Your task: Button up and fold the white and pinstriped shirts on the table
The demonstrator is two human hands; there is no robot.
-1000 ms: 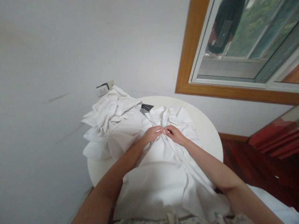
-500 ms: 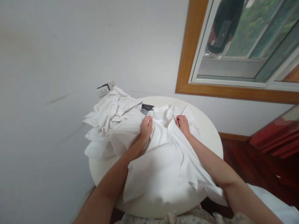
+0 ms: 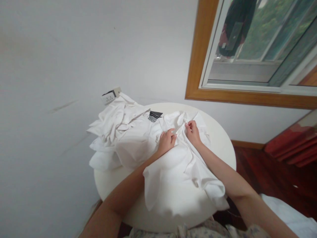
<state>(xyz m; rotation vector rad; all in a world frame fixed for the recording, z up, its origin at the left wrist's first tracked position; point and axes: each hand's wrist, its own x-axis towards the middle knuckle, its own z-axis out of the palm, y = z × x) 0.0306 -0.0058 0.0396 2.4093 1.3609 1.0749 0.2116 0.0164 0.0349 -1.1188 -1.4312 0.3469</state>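
A white garment (image 3: 170, 172), its cloth thin and creased, lies across the round table with its lower part spread toward me. My right hand (image 3: 192, 132) pinches an edge of it between thumb and fingertips near the far end. Just to the left and slightly closer to me, my left hand (image 3: 167, 142) has its fingers bent on the opposite edge, the cloth between thumb and fingers. A narrow gap in the fabric runs between the two hands. Left of my left hand sits a heap of white clothes (image 3: 119, 122), piled in layers and touching the garment.
The round white table (image 3: 219, 138) stands against the wall. A black-and-white striped piece (image 3: 155, 115) pokes out behind the heap. A socket (image 3: 109, 98) is on the wall at the left. A wood-framed window (image 3: 193, 76) and red fabric (image 3: 292, 145) are at the right.
My left hand has moved right and a little toward me, closer to my right hand, which stays almost in place. The garment's near left corner has shifted right and its folds have bunched.
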